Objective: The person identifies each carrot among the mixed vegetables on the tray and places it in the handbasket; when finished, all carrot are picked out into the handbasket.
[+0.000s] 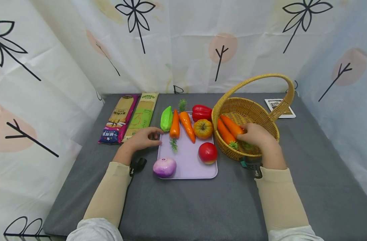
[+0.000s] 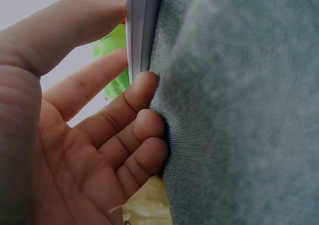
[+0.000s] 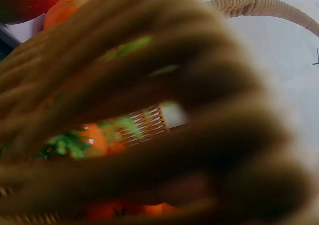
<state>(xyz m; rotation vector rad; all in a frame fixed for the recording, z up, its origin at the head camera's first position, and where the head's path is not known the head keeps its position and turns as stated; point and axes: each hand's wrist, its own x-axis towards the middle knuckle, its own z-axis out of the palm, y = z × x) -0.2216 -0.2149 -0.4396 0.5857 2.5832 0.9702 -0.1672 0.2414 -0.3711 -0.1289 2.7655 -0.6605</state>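
Two orange carrots (image 1: 231,127) lie in the wicker basket (image 1: 249,107), just right of the tray (image 1: 187,167), and the right hand (image 1: 257,135) reaches over the basket's near right side to the end of the farther one. Its thumb and fingers meet that carrot's end, but I cannot tell whether they pinch it, as the fingertips are mostly hidden. The left hand (image 1: 144,138) is at the tray's left edge, its fingers apart and loosely bent.

The left wrist view shows what the head view hides: thumb and forefinger at the tray's rim, the other fingertips down against the grey tabletop (image 1: 186,207). The right wrist view looks through blurred weave at orange pieces and leafy green inside the basket; the fingers cannot be made out there. Only the head view shows the onion (image 1: 164,167) on the tray's near left corner and two packets (image 1: 132,117) left of the tray.

The carrots in the basket are smooth and bright, side by side on a slant, the nearer one ending in a short green tuft
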